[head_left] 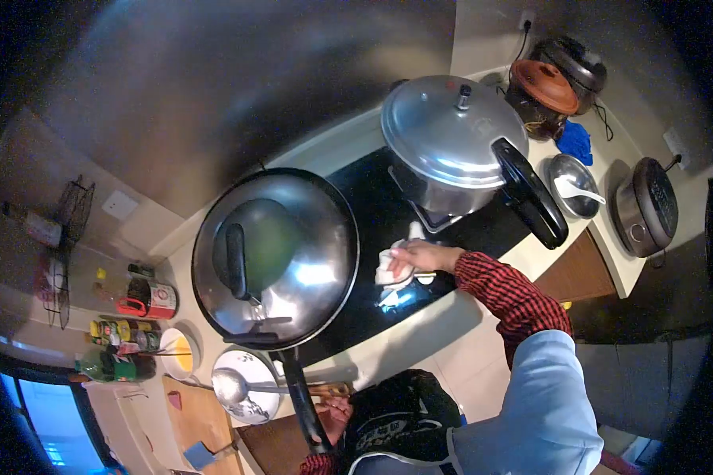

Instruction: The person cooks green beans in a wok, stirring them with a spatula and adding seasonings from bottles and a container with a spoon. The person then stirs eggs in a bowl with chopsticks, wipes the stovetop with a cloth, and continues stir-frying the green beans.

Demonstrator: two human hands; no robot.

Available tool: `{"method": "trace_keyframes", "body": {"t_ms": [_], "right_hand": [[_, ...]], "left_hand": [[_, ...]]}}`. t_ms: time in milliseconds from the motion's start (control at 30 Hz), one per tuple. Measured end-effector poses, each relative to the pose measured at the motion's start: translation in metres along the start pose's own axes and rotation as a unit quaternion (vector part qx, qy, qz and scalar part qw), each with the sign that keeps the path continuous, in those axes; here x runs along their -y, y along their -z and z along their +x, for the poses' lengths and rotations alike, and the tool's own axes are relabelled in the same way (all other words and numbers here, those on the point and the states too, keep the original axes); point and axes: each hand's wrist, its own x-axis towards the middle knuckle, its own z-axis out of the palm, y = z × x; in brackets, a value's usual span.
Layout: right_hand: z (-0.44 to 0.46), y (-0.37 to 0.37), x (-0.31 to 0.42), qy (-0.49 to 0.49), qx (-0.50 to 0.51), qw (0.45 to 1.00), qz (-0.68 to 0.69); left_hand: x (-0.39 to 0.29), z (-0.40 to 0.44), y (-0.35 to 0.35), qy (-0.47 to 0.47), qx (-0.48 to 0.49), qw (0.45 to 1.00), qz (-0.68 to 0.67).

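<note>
White crumpled cloth (387,273) is pinched in right hand's (424,257) closed grip on black glass cooktop (370,198), centre frame. Left hand (337,418), lower centre: grip cannot be told. Black wok handle (297,388) could be bumped, wok tipped.

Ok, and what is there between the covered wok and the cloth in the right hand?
Only a bare strip of black cooktop lies between the covered wok and the cloth, in the head view.
</note>
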Motion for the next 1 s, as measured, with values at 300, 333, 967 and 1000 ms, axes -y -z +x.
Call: {"method": "trace_keyframes", "body": {"t_ms": [300,333,967,1000], "right_hand": [[-0.125,-0.038,-0.013,-0.002,-0.364,0.905,-0.22],[-0.132,-0.055,-0.011,-0.032,-0.358,0.904,-0.232],[-0.092,-0.195,0.073,0.018,-0.24,0.943,-0.231],[-0.082,-0.202,0.082,0.041,-0.293,0.934,-0.201]], "left_hand": [[0.009,0.002,-0.002,-0.086,-0.015,0.992,0.095],[0.004,0.004,0.006,-0.061,0.027,0.995,0.071],[-0.003,-0.007,0.024,-0.08,0.143,0.975,0.149],[-0.002,-0.01,0.026,-0.089,0.135,0.976,0.144]]}}
